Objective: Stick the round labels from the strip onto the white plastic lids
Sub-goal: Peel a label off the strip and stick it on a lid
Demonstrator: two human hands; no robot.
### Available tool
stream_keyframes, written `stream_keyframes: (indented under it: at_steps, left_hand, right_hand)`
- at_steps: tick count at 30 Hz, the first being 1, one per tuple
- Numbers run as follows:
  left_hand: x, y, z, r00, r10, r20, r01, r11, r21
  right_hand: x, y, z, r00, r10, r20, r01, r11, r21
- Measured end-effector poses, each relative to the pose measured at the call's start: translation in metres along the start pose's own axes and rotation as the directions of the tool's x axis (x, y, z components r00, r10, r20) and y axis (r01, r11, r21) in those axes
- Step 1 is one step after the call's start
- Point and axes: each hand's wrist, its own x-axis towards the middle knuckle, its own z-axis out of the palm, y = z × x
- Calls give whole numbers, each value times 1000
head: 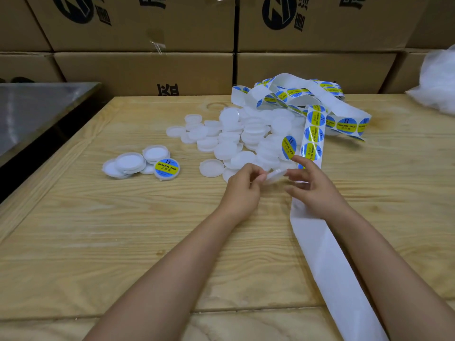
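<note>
- Head view: left hand point(242, 183) holds one white lid point(275, 176) just above the wooden worktop point(123, 230); the grip is fingers curled in, pinching the lid's near edge, and the lid is tilted edge-on to the camera.
- Right hand point(314, 187) is just right of that lid, fingers loosely spread, not curled round anything.
- A peeled round label point(288, 147), blue and yellow with "SOLDERING PASTE" printed on it, clings to the right index fingertip point(297, 158) and stands up above the held lid, not touching it.
- The label strip point(314, 134) runs down from a loose tangle at the back right and passes under the right hand.
- Its bare backing paper point(327, 262) trails on toward the bottom edge of the frame, between the two forearms and then under the right one.
- Pile of unlabelled lids point(246, 136) lies mid-worktop, just beyond both hands and partly under the strip tangle.
- A small cluster of lids point(130, 163) sits well apart to the left; most are inside-up.
- One labelled lid point(167, 168) is at that cluster's right edge, label up.
- Cardboard boxes point(147, 28) are stacked behind the worktop.
- A grey metal surface point(37, 112) is at far left.
- A white plastic bag point(438, 82) is at far right, blurred.
</note>
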Motion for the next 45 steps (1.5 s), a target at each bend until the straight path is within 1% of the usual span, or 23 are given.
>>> stream_keyframes:
  at_steps: [2,5,6,8,11,14,16,19,20,22,24,27,29,32,38,45]
  left_hand:
    - [0,3,-3,996,-76,39,82,981,-178]
    - [1,5,-9,972,-127,198,204,875,-438]
    - [1,7,-12,960,-131,248,240,840,-487]
    - [1,9,-14,939,-148,311,301,793,-530]
    - [2,10,-15,925,-171,340,335,789,-515]
    - [1,9,-14,925,-160,345,323,810,-490]
    - [0,9,-15,928,-166,334,325,799,-505]
    - [1,10,-15,933,-199,301,344,741,-577]
    - [1,10,-16,933,-212,290,350,718,-602]
    - [2,10,-16,933,-224,280,356,681,-640]
    - [2,10,-16,933,-220,285,357,661,-660]
    - [2,11,-17,932,-202,301,357,653,-668]
    - [2,11,-17,930,-189,317,358,664,-656]
    - [1,11,-18,928,-180,327,357,688,-632]
    - [0,11,-16,921,-172,348,363,698,-617]
    - [1,11,-16,917,-190,351,380,682,-625]
  right_hand:
    - [1,-2,2,999,21,-44,-16,993,118]
    - [2,-4,3,991,71,-114,-42,969,243]
    - [2,-5,3,988,84,-131,-48,965,259]
    - [3,-5,3,984,90,-151,-45,959,281]
    - [4,-5,4,985,49,-164,-3,963,270]
    - [3,-5,6,986,0,-165,40,970,240]
    - [3,-7,8,980,-13,-201,61,970,237]
    - [2,-13,5,947,20,-319,94,936,338]
    - [1,-14,2,941,43,-336,95,918,384]
    - [-2,-17,-1,945,89,-314,63,894,444]
    - [-3,-17,0,957,124,-262,10,888,459]
    - [-4,-16,9,965,143,-221,-44,917,397]
    - [-5,-16,13,968,147,-205,-65,930,362]
    - [-5,-15,15,971,143,-191,-70,936,344]
    - [-3,-12,15,971,144,-193,-81,949,305]
    - [-2,-9,14,969,127,-210,-71,964,255]
